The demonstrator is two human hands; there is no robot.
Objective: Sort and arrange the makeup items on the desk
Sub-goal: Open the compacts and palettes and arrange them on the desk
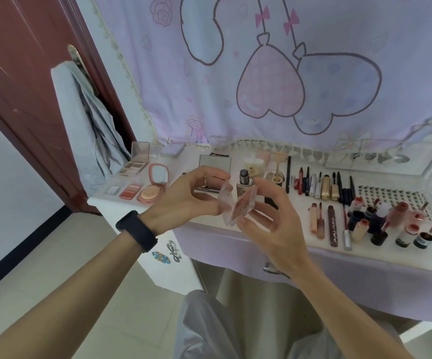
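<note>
Both hands hold a clear plastic eyeshadow palette (239, 207), half open, above the desk's front edge. My left hand (186, 200) pinches its transparent lid. My right hand (272, 218) cups the base with the pink-brown pans. On the white desk (204, 225), compacts lie at the left: an open palette (132, 161), a pink round mirror compact (155, 187), a blush (130, 191). A mirrored compact (213, 167) stands behind my hands. Pencils, mascaras and gold tubes (321, 186) lie in a row at the right, with lip glosses (323, 221) and small bottles (391, 224) in front.
A purple cartoon cloth (274, 73) hangs behind the desk. A clear acrylic tray (380, 161) stands at the back right, a lash box (396, 198) in front of it. A red-brown door (20, 81) with grey clothing hung on it is at the left. A drawer handle (272, 269) sits below.
</note>
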